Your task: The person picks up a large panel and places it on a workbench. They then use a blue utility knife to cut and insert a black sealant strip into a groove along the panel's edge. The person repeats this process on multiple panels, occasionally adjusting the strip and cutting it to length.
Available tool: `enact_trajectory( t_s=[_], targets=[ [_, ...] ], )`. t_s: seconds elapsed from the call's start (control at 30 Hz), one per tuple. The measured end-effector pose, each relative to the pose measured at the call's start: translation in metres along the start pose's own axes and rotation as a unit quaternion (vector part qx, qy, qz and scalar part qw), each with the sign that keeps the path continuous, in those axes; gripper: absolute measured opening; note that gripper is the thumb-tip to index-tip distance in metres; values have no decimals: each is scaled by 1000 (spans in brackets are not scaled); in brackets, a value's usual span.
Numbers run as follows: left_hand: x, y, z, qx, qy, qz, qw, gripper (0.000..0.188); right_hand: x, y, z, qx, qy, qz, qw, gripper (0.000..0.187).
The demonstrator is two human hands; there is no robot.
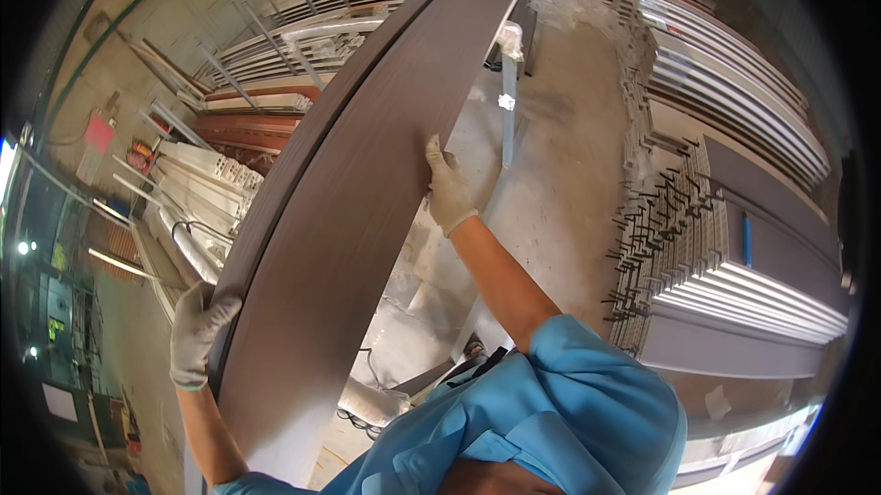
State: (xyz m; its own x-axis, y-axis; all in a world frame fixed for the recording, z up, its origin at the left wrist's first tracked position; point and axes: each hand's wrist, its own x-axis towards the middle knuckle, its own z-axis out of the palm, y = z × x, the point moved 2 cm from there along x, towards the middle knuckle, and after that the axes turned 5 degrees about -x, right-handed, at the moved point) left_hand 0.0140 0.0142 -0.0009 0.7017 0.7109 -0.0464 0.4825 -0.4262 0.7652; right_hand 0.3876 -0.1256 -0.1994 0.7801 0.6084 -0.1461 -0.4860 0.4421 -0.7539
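A long brown panel [340, 220], with a dark groove running near its left side, stretches from close to my body away to the top of the view. My left hand [197, 334], in a pale work glove, grips its left edge, thumb on the upper face. On the opposite edge, farther along, my gloved right hand [448, 190] holds it with the thumb up; the fingers curl underneath, partly hidden. Beside the panel's far right edge stands a blue-grey metal post [507, 110] with a plastic-wrapped top.
Stacked grey panels [780, 211] stand at the right, with a blue pen-like object [747, 240] on them. Long white profiles [725, 64] lie behind. Racks of reddish-brown profiles [239, 128] fill the left. Crumpled clear plastic [569, 1] lies at the back, over the concrete floor [560, 211].
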Motion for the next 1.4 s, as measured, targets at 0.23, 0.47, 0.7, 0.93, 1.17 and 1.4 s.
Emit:
enact_trajectory(
  t_s=[0.23,0.47,0.7,0.93,1.17,1.4],
  targets=[
    [-56,63,33,16,-2,-17,1000,28,-2,-26,1,157,-44,96,982,73],
    [-131,105,86,-45,39,-85,995,39,-30,-30,-56,163,-50,24,985,82],
    [-189,115,140,60,25,-131,989,55,-79,-55,-145,180,-19,71,981,72],
    [-212,136,181,106,-80,-142,981,33,-141,-98,-212,178,40,100,978,70],
    [-244,135,198,58,-87,-105,989,39,-203,-118,-236,171,58,58,982,68],
    [-323,91,178,88,-113,-34,989,53,-315,-107,-252,121,100,-30,987,75]
  ],
)
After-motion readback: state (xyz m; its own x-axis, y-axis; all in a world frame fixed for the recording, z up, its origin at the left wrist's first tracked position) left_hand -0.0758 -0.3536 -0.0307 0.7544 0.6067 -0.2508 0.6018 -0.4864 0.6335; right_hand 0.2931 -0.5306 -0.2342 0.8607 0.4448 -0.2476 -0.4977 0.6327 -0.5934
